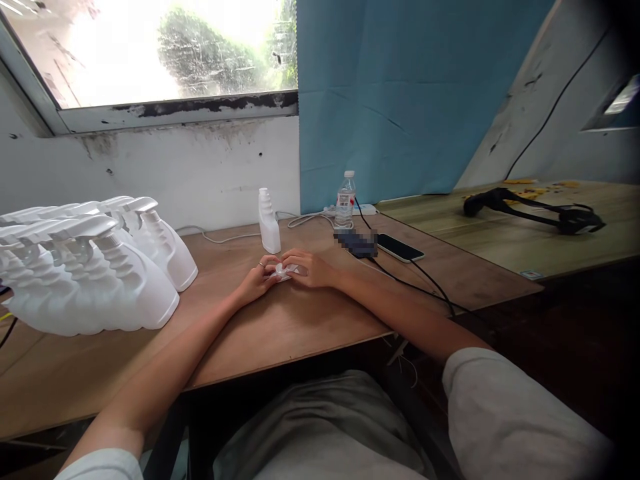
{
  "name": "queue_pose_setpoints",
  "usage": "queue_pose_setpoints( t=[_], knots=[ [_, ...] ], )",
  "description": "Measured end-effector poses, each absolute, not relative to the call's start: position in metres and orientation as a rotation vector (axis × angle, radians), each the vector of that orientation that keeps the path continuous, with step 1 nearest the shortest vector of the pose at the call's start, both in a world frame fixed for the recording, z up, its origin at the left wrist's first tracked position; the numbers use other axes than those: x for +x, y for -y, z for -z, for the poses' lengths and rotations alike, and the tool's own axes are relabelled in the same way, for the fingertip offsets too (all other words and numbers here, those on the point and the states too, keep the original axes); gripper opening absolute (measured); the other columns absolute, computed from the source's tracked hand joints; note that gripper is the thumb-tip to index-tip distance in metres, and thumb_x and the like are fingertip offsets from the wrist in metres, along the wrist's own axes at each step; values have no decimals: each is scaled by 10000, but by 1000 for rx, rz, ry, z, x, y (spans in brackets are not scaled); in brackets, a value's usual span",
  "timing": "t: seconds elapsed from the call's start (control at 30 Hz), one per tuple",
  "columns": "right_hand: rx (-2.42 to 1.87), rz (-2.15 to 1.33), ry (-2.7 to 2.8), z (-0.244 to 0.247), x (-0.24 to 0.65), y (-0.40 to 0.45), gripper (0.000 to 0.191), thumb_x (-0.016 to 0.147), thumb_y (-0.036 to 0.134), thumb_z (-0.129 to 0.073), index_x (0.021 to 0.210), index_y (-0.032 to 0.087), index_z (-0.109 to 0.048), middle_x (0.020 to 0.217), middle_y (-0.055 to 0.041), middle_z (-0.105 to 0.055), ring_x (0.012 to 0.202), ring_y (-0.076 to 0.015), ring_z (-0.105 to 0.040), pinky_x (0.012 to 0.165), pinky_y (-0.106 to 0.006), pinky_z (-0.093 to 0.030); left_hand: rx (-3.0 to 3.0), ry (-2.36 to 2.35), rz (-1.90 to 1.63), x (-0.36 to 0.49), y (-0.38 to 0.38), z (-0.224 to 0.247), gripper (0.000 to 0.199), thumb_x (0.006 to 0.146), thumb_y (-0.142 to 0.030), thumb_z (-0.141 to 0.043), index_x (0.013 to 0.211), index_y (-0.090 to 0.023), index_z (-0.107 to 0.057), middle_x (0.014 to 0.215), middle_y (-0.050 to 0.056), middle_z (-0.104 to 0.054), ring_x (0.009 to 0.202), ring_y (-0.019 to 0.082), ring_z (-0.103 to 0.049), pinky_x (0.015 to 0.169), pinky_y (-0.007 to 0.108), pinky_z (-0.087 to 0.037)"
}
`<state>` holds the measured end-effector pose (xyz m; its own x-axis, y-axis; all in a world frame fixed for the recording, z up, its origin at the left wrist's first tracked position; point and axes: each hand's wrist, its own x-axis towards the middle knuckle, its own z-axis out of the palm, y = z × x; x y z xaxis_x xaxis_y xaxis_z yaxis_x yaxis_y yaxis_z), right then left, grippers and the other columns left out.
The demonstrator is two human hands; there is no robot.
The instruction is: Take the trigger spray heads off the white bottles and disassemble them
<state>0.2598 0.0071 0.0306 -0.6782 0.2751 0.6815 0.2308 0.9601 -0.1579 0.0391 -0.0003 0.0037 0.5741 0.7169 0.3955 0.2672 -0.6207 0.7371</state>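
Both hands meet at the middle of the wooden table over a small white, partly see-through plastic piece (285,271). Its exact kind is hard to make out, since fingers cover part of it. My left hand (256,280), with a ring on one finger, pinches it from the left. From the right, my right hand (313,269) has its fingers bent over the same piece. Just behind the hands stands a white plastic bottle (270,230) with no spray head on its ribbed neck. Off to the left, several white spray bottles (145,287) with trigger heads stand packed in rows.
A clear water bottle (345,203) stands at the back beside a white power strip (366,209). Right of my hands lie a phone (400,247), a blurred-out dark object (356,244) and black cables (430,290). A black strap-like device (535,210) rests on the neighbouring table.
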Motion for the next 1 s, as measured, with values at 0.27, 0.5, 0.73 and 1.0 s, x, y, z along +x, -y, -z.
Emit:
queue_pose_setpoints(
  t=[0.27,0.5,0.73,1.0],
  knots=[
    [-383,-8,2361,-22,257,-13,122,902,253,-539,980,194,-613,1109,-101,-636,1048,-215,-582,932,-404,-453,2396,-921,-878,37,5,-10,358,839,-350,-588,1161,-240,-476,954,-2,-664,829,148,-620,797,263,-464],
    [-486,-125,2357,-24,254,-8,133,886,282,-561,937,183,-634,1065,-86,-664,1014,-197,-610,913,-359,-475,2485,-1031,-856,37,5,-10,321,839,-391,-575,1120,-249,-512,918,-9,-645,778,142,-591,751,251,-462],
    [-975,-19,2156,-37,277,-32,226,914,209,-438,995,138,-637,955,-86,-684,867,-175,-621,772,-293,-484,2517,-1126,-819,36,7,-13,276,842,-440,-563,1020,-230,-577,810,-8,-636,696,146,-568,673,243,-441],
    [-1827,110,1987,-56,346,-53,168,768,144,-550,807,87,-703,892,-214,-685,937,-331,-619,816,-408,-440,2509,-1155,-861,41,8,-12,333,838,-361,-551,1137,-225,-498,755,-24,-613,644,125,-554,631,225,-422]
  ],
)
